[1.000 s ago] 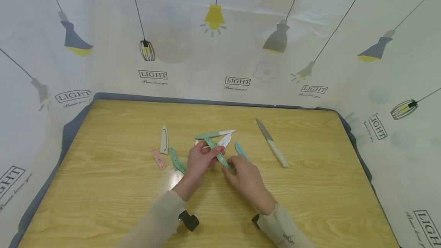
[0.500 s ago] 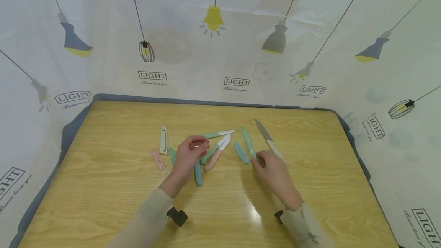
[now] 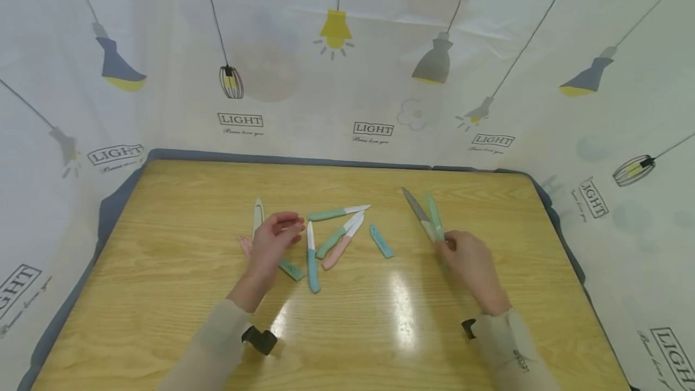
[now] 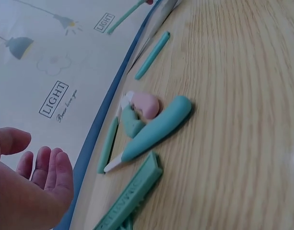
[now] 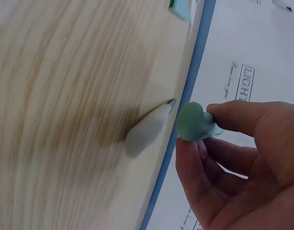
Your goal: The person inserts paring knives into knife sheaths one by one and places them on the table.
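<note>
My right hand (image 3: 469,264) pinches a green knife (image 3: 434,213) by its handle, a green sheath covering its blade. In the right wrist view, the round handle end (image 5: 191,122) shows between thumb and fingers. The held knife overlaps a larger grey-bladed knife (image 3: 415,203) with a pale handle in the head view. My left hand (image 3: 268,249), fingers loosely bent and holding nothing, hovers above the left-hand sheaths. It partly hides a cream sheath (image 3: 257,213), a pink sheath (image 3: 245,245) and a green sheath (image 3: 292,269).
Between the hands lie a blue-handled knife (image 3: 313,270), a pink-handled knife (image 3: 336,255) and two green-handled knives, one farther back (image 3: 327,214), all with bare white blades. A blue sheath (image 3: 382,242) lies right of them. Patterned cloth (image 3: 304,131) rises behind the wooden table (image 3: 369,330).
Both hands were together on the green knife; the left let go and drew back left. My right hand carried the sheathed knife rightward to beside the large knife.
</note>
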Demonstrator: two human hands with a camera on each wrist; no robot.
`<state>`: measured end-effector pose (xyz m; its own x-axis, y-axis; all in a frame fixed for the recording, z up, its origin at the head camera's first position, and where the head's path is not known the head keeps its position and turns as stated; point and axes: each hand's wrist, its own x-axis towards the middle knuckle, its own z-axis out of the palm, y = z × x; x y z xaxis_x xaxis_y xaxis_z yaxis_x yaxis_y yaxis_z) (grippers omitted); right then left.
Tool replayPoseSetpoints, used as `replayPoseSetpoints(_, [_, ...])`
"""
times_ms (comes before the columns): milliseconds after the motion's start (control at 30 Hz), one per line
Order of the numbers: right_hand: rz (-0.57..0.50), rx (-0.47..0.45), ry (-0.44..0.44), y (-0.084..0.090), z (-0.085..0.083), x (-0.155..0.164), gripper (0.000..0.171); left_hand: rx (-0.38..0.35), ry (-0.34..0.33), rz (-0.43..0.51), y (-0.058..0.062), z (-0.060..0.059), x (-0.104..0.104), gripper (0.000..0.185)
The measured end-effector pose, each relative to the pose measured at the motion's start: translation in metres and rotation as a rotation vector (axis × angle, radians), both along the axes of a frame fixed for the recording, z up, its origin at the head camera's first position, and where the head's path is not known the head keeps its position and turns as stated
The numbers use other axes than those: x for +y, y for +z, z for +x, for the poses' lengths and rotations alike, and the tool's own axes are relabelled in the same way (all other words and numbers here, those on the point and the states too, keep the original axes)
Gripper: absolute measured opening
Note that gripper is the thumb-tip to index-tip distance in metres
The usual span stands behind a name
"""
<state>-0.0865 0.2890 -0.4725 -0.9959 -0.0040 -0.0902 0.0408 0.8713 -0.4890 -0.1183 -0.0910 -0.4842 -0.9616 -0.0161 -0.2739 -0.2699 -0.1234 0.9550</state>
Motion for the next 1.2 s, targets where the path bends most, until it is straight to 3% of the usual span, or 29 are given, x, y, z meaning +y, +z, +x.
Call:
replayPoseSetpoints(367, [0.057, -0.088, -0.031, -0.003, -0.013, 0.031, 0.045, 0.020, 0.028, -0.089, 0.003, 0.001, -0.024, 0.036])
replayPoseSetpoints(833, [0.085, -0.162, -0.053, -0.015, -0.026, 0.049, 0.042, 0.062, 0.078, -0.176, 0.007, 0.003, -0.056, 0.034])
replayPoseSetpoints(1200, [0.130, -0.112, -0.024, -0.017, -0.030, 0.046, 0.031, 0.039, 0.119, -0.215, 0.008, -0.001, -0.075, 0.037])
